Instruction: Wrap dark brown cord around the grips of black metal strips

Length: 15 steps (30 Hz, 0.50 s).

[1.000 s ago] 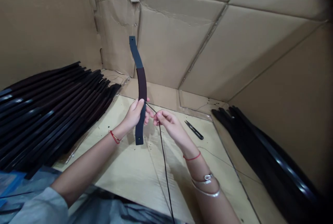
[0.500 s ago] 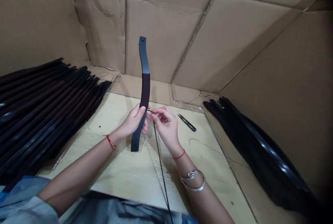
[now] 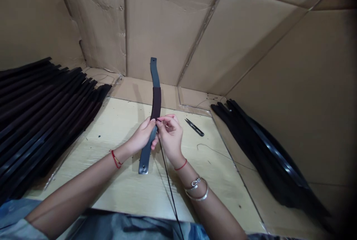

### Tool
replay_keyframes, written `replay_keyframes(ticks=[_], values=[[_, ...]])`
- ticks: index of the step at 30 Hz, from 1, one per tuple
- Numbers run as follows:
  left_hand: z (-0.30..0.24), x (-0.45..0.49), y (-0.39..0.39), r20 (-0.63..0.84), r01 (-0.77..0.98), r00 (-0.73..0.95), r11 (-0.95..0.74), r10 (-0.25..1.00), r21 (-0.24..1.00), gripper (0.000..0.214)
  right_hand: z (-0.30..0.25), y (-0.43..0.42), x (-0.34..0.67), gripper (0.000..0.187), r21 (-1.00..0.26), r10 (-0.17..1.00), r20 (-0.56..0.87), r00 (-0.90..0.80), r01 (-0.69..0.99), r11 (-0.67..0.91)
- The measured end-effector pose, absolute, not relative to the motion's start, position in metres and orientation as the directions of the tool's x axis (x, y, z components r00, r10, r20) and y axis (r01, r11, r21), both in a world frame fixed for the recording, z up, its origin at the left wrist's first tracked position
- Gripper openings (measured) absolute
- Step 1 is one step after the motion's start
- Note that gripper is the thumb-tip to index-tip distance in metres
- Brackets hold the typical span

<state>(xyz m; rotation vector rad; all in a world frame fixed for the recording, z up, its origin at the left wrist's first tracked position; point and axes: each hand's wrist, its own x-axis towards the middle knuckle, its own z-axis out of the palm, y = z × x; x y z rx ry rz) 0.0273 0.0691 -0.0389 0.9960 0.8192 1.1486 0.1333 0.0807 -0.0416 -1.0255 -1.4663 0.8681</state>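
A dark curved flat strip (image 3: 156, 102), with a hole at each end and a dark brown wrap round its middle, is held above the board. My left hand (image 3: 143, 134) is closed round it at the lower edge of the wrap, thumb in front. Beside it my right hand (image 3: 169, 134) pinches a thin black cord (image 3: 166, 171) against the strip where the wrap ends. The cord's long tail hangs down from my right fingers toward my lap. Black thread snips (image 3: 194, 127) lie on the board to the right of my right hand.
Many dark strips lie in a pile (image 3: 55, 117) at the left. Black strips (image 3: 259, 150) are bundled at the right. A loose thread (image 3: 214, 150) crosses the pale board (image 3: 117, 191). Cardboard walls (image 3: 167, 28) enclose the back and sides.
The strip's upper end has tipped lower in view. My right hand has moved left, bringing the cord up against the strip beside my left thumb. The view has shifted slightly.
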Motion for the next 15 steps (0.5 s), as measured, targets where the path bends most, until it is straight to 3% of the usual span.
replay_keyframes(ticks=[4,8,11,15], values=[[-0.039,0.024,0.071,-0.028,-0.354,0.233,0.111,0.972,0.928,0.039,-0.038,0.095,0.144,0.023,-0.918,0.950,0.304,-0.066,0.248,0.311],[-0.041,0.021,0.073,-0.022,-0.312,0.186,0.081,0.982,0.947,0.038,-0.025,0.125,0.190,0.031,-0.843,0.976,0.199,-0.091,0.492,0.218],[-0.041,0.022,0.072,-0.026,-0.285,0.185,0.079,0.982,0.955,0.035,-0.027,0.141,0.233,0.036,-0.703,0.975,0.185,0.124,0.710,0.043],[-0.041,0.025,0.071,-0.045,-0.274,0.205,0.102,0.978,0.956,0.029,-0.049,0.148,0.261,0.026,-0.538,0.955,0.127,0.270,0.827,-0.162]])
